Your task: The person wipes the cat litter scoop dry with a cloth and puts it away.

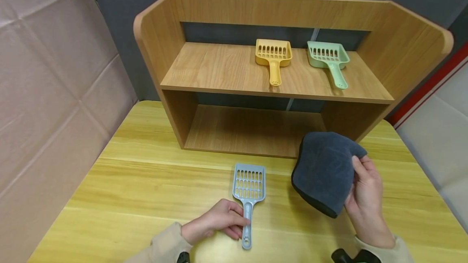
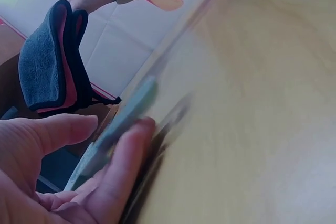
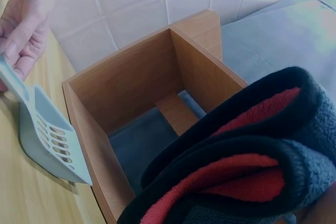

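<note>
A blue-grey litter scoop sits low over the table in front of the shelf, its slotted pan pointing away from me. At its handle is my left hand, thumb on one side and fingers on the other; the handle is blurred in the left wrist view. My right hand grips one corner of a folded cloth, held up at the shelf's right front. Dark grey-blue outside, the cloth shows a red inner side and black edging in the right wrist view. Some of the right fingers are hidden behind it.
A two-tier wooden shelf stands at the back of the yellow wood-grain table. On its upper board lie a yellow litter scoop and a green litter scoop, handles toward me. Tiled-looking walls flank the table.
</note>
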Demonstrator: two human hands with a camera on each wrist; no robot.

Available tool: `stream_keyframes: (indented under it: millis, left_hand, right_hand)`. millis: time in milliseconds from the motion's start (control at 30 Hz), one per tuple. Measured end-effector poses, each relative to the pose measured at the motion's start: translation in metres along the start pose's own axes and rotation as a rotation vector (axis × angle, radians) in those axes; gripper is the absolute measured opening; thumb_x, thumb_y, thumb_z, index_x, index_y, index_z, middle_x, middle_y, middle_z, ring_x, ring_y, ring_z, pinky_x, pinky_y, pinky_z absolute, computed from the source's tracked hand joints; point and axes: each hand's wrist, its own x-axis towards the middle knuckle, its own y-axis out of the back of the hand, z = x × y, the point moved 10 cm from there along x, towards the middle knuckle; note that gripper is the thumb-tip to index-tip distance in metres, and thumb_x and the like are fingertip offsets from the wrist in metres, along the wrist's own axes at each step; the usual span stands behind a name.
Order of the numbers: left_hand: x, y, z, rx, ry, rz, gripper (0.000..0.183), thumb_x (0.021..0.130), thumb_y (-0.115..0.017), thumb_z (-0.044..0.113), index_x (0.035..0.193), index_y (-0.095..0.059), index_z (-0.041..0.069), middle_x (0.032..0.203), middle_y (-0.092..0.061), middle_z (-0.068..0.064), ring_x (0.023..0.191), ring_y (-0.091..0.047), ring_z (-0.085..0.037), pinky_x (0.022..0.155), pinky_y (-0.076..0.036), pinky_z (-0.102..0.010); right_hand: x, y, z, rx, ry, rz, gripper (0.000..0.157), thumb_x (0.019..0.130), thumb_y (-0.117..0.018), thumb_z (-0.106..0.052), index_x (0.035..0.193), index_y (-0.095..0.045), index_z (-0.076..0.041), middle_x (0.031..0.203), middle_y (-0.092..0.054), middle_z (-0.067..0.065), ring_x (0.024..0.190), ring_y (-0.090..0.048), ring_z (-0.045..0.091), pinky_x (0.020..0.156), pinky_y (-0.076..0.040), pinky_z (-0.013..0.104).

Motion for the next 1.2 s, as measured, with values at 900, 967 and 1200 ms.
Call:
stream_keyframes:
  millis: [900, 967, 1200]
  left_hand:
    - [-0.006, -0.016, 0.022, -0.076, -0.129, -0.085, 0.013, 0.079, -0.064, -0.006, 0.09, -0.056, -0.008, 0.078, -0.067, -0.02, 0.058, -0.063, -0.012, 0.057, -0.057, -0.03]
    - [-0.007, -0.017, 0.028, -0.074, -0.154, -0.082, 0.013, 0.079, -0.064, -0.005, 0.089, -0.056, -0.007, 0.077, -0.067, -0.019, 0.058, -0.062, -0.012, 0.057, -0.056, -0.028]
    - [-0.008, -0.022, 0.05, -0.031, -0.253, -0.063, 0.012, 0.079, -0.065, -0.005, 0.088, -0.057, -0.007, 0.075, -0.067, -0.017, 0.055, -0.06, -0.009, 0.052, -0.052, -0.019]
  right_hand:
    - [-0.001, -0.004, 0.011, -0.061, 0.0, -0.046, 0.022, 0.098, -0.036, 0.004, 0.104, -0.057, 0.007, 0.086, -0.064, 0.017, 0.07, -0.065, 0.024, 0.06, -0.056, 0.03]
    - [-0.001, -0.004, 0.012, -0.075, 0.004, -0.043, 0.022, 0.098, -0.036, 0.004, 0.103, -0.057, 0.007, 0.086, -0.064, 0.017, 0.07, -0.065, 0.023, 0.06, -0.056, 0.03]
    - [-0.003, -0.001, 0.017, -0.132, 0.003, -0.008, 0.02, 0.098, -0.039, 0.003, 0.1, -0.059, 0.004, 0.081, -0.064, 0.013, 0.064, -0.064, 0.02, 0.054, -0.055, 0.026]
